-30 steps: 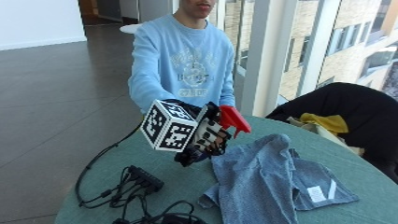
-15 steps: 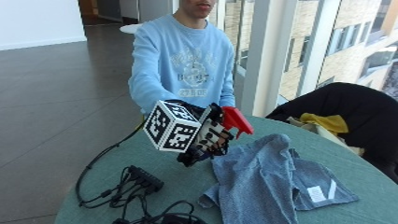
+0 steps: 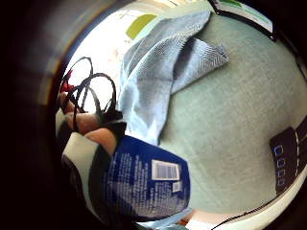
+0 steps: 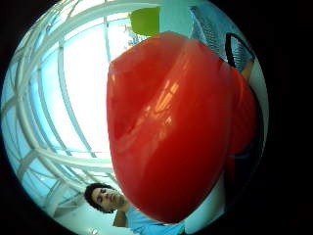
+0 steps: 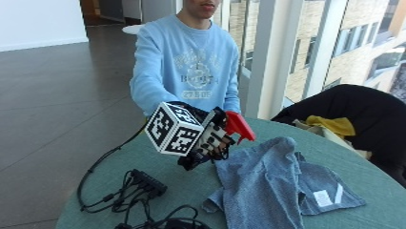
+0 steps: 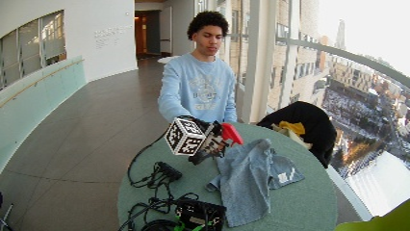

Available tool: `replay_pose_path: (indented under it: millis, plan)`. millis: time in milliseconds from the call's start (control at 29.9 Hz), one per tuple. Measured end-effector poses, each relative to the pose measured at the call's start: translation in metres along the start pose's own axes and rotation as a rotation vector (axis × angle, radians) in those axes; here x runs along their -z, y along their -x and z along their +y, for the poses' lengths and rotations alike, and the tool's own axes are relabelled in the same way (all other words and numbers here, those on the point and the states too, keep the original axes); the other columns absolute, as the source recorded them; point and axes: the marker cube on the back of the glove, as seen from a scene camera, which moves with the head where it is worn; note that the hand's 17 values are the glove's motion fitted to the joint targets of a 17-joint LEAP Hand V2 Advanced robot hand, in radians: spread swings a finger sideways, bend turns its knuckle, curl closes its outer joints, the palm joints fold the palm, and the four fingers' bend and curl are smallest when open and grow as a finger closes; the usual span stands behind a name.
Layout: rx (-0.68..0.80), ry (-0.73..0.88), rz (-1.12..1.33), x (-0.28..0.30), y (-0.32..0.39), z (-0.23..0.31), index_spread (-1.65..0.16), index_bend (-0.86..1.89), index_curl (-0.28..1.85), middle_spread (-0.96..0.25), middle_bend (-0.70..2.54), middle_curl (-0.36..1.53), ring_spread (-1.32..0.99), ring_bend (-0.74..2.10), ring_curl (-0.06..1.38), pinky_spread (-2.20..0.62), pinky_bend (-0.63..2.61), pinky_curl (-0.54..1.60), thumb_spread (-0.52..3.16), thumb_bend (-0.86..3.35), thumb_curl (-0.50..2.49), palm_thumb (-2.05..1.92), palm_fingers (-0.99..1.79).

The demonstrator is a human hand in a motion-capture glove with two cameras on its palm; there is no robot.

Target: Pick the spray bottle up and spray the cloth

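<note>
Spray bottle (image 5: 236, 126) is off the worktop (image 5: 355, 171), held up in the gloved right hand (image 5: 206, 138) just beside the near edge of the cloth (image 5: 266, 186). Red spray head points toward the cloth, bottle tilted. Fingers (image 3: 88, 122) are curled round the bottle; little finger side palm view shows them wrapped against the blue labelled body (image 3: 148, 184) with a barcode on it. Thumb side palm view is mostly filled by the red spray head (image 4: 171, 122), so it sits close to the palm.

Cloth is grey-blue, crumpled and spread on the green round worktop, a white tag (image 5: 322, 197) showing on its flatter part. It lies below and beside the bottle, not touching it as far as I can tell.

Black jacket (image 5: 355, 107) with something yellow (image 5: 329, 125) on it sits at the far side of the worktop.
</note>
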Motion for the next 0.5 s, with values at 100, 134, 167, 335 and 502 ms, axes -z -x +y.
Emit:
replay_pose_path:
  millis: [100, 134, 167, 335, 502]
  plan:
    - [0.001, 0.003, 0.008, -0.0012, 0.0002, 0.0006, -0.15, 0.16, 0.48, -0.08, 0.49, 0.51, -0.08, 0.63, 0.40, 0.09, 0.20, 0.36, 0.64, -0.03, 0.69, 0.90, 1.25]
    - [0.000, 0.003, 0.010, -0.0016, 0.0001, 0.0005, -0.15, 0.16, 0.48, -0.08, 0.49, 0.51, -0.08, 0.63, 0.40, 0.09, 0.20, 0.36, 0.64, -0.03, 0.69, 0.90, 1.25]
    - [-0.001, 0.003, 0.011, -0.0021, -0.0001, 0.0005, -0.15, 0.16, 0.48, -0.08, 0.50, 0.52, -0.08, 0.64, 0.41, 0.09, 0.20, 0.36, 0.64, -0.03, 0.69, 0.90, 1.25]
    - [-0.016, 0.017, 0.019, -0.0048, -0.0024, 0.0014, -0.15, 0.16, 0.48, -0.08, 0.50, 0.52, -0.08, 0.64, 0.41, 0.09, 0.20, 0.37, 0.65, -0.03, 0.69, 0.90, 1.25]
    - [-0.024, 0.028, 0.026, -0.0063, -0.0042, 0.0032, -0.15, 0.16, 0.48, -0.08, 0.51, 0.52, -0.08, 0.64, 0.41, 0.09, 0.21, 0.37, 0.65, -0.03, 0.70, 0.90, 1.25]
